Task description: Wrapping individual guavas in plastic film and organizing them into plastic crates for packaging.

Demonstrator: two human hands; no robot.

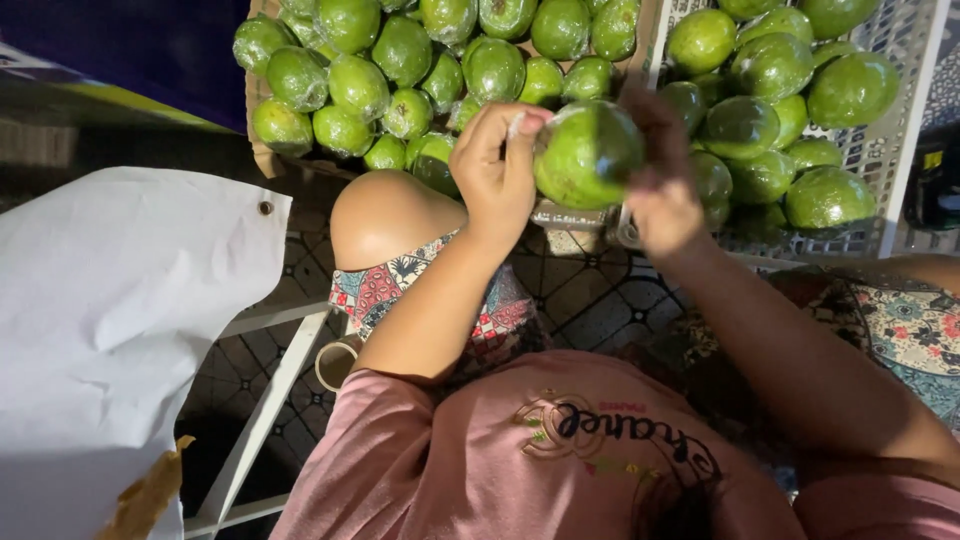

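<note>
Head view showed both hands raised around one green fruit (588, 152). Her left hand (497, 170) pinched at its left side, fingers curled; the right hand (662, 195) gripped its right side. Beyond the left hand lay a box (262, 160) of fruit; beyond the right, a white crate (905, 130).

Both forearms reach forward, bent at the elbows, the left hand (497, 170) raised with fingers curled and pinched at the tips, the right hand (660, 190) cupped opposite it, fingers upward
</note>
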